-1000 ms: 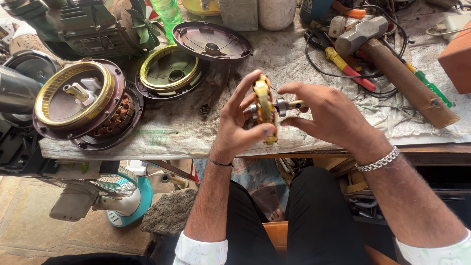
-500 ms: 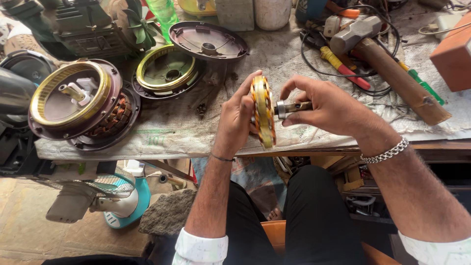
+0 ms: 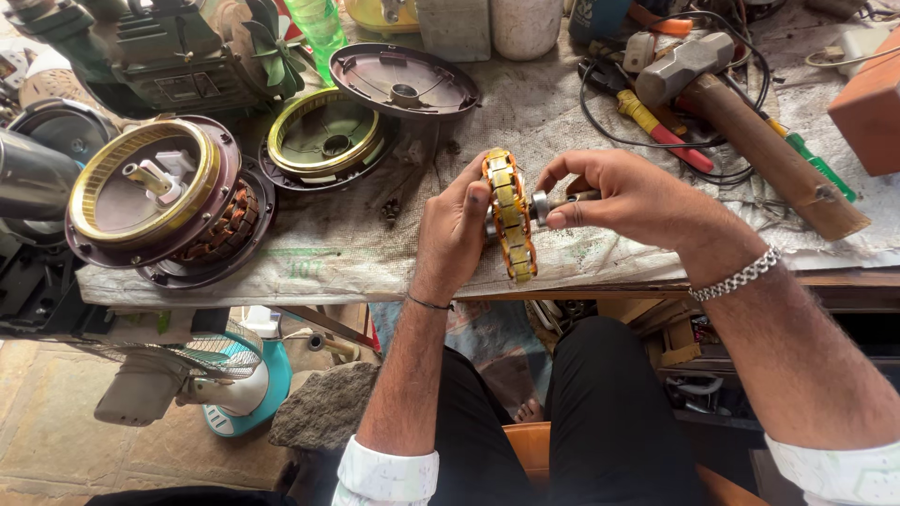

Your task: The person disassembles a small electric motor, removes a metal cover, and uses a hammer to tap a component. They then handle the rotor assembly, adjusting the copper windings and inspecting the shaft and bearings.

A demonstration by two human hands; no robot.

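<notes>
A workbench (image 3: 562, 122) under worn grey cloth – left of the hands lie a gold-ringed motor housing (image 3: 150, 187) and two round covers (image 3: 323, 136); right of them, a hammer (image 3: 741, 122) and pliers (image 3: 661, 126).

The wound stator ring (image 3: 509, 215) has swung from nearly face-on to edge-on, and now stands upright on its rim between the hands. The left hand (image 3: 450, 234) has dropped lower and presses flat against the ring's left face. The right hand (image 3: 637, 199) has opened out, and now only its fingertips (image 3: 558, 217) pinch the metal shaft (image 3: 561, 201).
</notes>
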